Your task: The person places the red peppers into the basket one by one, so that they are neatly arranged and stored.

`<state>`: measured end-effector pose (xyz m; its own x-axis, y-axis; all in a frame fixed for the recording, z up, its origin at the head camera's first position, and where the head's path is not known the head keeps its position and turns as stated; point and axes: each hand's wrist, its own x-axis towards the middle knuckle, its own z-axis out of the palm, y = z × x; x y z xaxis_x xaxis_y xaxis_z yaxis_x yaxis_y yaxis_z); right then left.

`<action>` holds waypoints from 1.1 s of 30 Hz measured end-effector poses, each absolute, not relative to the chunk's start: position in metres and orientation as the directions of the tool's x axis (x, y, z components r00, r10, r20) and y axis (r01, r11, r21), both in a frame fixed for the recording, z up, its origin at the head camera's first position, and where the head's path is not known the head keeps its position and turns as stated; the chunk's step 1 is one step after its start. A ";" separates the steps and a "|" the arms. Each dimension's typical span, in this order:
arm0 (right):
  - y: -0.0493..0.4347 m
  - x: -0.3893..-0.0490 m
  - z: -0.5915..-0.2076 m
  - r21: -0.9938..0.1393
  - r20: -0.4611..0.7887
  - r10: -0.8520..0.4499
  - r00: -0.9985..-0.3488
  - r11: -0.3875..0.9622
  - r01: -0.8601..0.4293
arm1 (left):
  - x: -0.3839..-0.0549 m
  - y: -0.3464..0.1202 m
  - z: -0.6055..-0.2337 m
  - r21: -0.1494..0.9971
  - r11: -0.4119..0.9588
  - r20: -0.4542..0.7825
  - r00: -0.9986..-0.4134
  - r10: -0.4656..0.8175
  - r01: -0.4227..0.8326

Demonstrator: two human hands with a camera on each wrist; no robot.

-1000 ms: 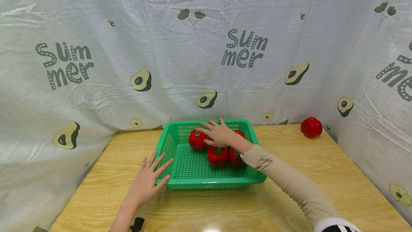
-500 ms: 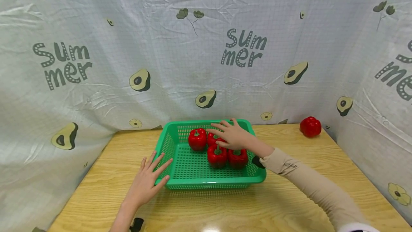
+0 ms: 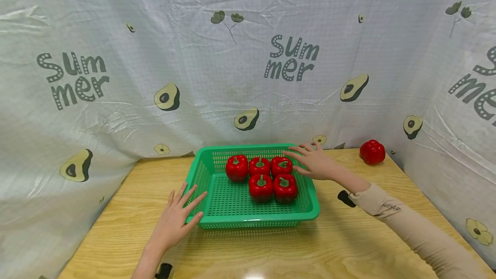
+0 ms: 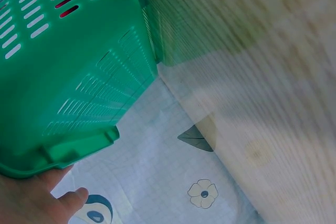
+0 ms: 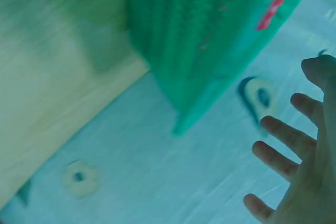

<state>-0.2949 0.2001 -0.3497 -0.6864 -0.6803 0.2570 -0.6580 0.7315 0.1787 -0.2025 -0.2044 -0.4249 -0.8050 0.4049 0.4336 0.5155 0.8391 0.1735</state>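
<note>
A green plastic basket (image 3: 255, 218) stands on the wooden table. Several red bell peppers (image 3: 285, 187) sit together in its middle and right part, most with green stems up. My left hand (image 3: 175, 219) rests on the basket's left rim with fingers spread; in the left wrist view its fingers touch the rim (image 4: 58, 161). Over the right rim hovers my right hand (image 3: 318, 163), fingers spread and holding nothing. The right wrist view shows that hand (image 5: 310, 166) apart from the basket's side (image 5: 194, 51). Another red bell pepper (image 3: 372, 152) lies on the table at the back right.
A printed white cloth (image 3: 201, 72) hangs behind the table and along both sides. The wooden tabletop (image 3: 348, 236) extends to the right and in front of the basket. A black strap piece (image 3: 346, 198) shows by the right wrist.
My right hand has moved right, from above the peppers to over the basket's right rim, uncovering the peppers beneath. The left hand has stayed on the left rim.
</note>
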 end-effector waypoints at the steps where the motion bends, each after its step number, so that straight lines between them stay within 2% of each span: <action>1: 0.207 -0.295 -0.352 0.170 0.265 -0.675 -0.689 0.736 -0.655 | -0.203 -0.205 -0.425 0.174 0.839 0.434 -0.805 0.405 0.516; 11: 0.272 -0.307 -0.375 0.125 0.344 -0.561 -0.753 0.822 -0.555 | -0.202 -0.205 -0.424 0.171 0.842 0.428 -0.808 0.404 0.512; 21: 0.325 -0.321 -0.394 0.105 0.314 -0.410 -0.857 0.912 -0.398 | -0.200 -0.205 -0.424 0.176 0.843 0.423 -0.812 0.402 0.508; 29: 0.359 -0.331 -0.404 0.035 0.248 -0.260 -0.933 0.965 -0.260 | -0.201 -0.205 -0.425 0.168 0.846 0.419 -0.813 0.404 0.506; 33: 0.373 -0.334 -0.407 -0.005 0.253 -0.195 -0.948 0.979 -0.203 | -0.201 -0.205 -0.425 0.172 0.847 0.416 -0.816 0.400 0.503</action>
<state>-0.3341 0.3732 -0.4068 -0.9477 -0.1950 0.2527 -0.2029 0.9792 -0.0052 -0.2014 -0.2048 -0.4253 -0.8164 0.4005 0.4161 0.5031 0.8470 0.1719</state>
